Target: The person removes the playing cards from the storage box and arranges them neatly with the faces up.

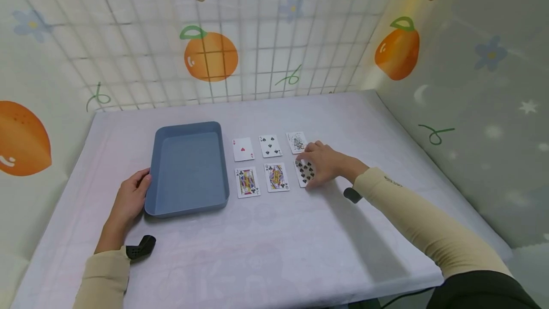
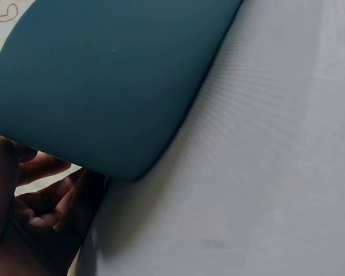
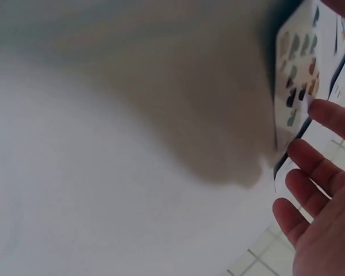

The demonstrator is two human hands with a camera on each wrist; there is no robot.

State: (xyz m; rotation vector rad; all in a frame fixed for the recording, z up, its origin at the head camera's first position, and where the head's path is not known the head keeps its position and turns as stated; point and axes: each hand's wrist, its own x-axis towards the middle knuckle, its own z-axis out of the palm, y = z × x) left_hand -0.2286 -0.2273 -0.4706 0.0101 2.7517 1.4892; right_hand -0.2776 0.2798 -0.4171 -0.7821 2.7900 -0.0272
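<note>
My left hand (image 1: 130, 194) holds the left side of a blue-grey rectangular tray (image 1: 153, 170). In the left wrist view its curled fingers (image 2: 57, 198) are partly hidden behind the tray's corner (image 2: 121, 115). My right hand (image 1: 323, 163) grips a playing card with many black pips (image 1: 304, 171) at the near right of two rows. In the right wrist view that card (image 3: 296, 75) stands tilted, with a fingertip at its edge. Behind it lies a joker (image 1: 296, 141), partly covered by the hand. Beside these are an ace (image 1: 243, 149), a five (image 1: 270, 146), a jack (image 1: 247, 182) and a queen (image 1: 277, 177).
White cloth covers the table (image 1: 266, 247). A grid panel behind a printed sheet (image 1: 257, 37) rises along the back edge, and another printed curtain (image 1: 472, 108) borders the right side. The tray stands left of the cards.
</note>
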